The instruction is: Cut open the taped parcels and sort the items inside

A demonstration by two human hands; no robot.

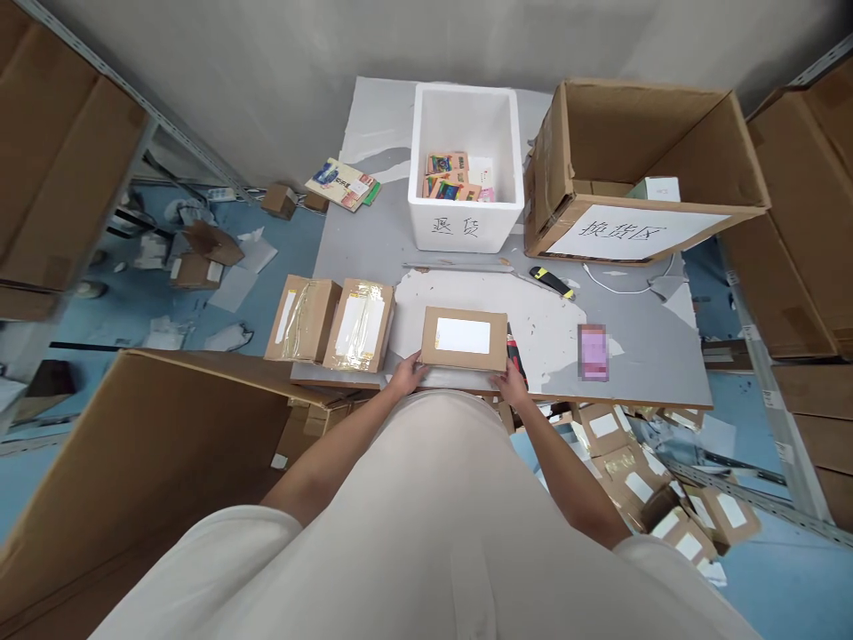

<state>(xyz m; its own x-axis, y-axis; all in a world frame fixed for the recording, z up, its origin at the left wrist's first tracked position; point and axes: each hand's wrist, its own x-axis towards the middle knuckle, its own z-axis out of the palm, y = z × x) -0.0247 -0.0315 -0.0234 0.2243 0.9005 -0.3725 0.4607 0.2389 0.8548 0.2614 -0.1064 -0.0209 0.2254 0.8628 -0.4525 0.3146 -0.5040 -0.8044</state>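
A small cardboard box [465, 359] with a white label on top is held at the table's near edge, directly in front of my body. My left hand [406, 375] grips its near left corner, and my right hand [512, 384] has the near right corner. Along the box's right side lies a red-and-black tool [516, 357], partly hidden, so its kind is unclear. Two taped cardboard boxes stand to the left: one nearer my left hand [381, 342], the other taped box [301, 320] farther out. A yellow-and-black utility knife [552, 283] rests beyond the right hand.
On the grey table [646, 338] stand a white foam bin [466, 227] holding colourful packs and a large open carton [746, 191]. A blurred pink item [593, 353] lies right; booklets [341, 184] lie far left. Another big carton [133, 462] flanks me. Boxes [626, 471] litter the floor.
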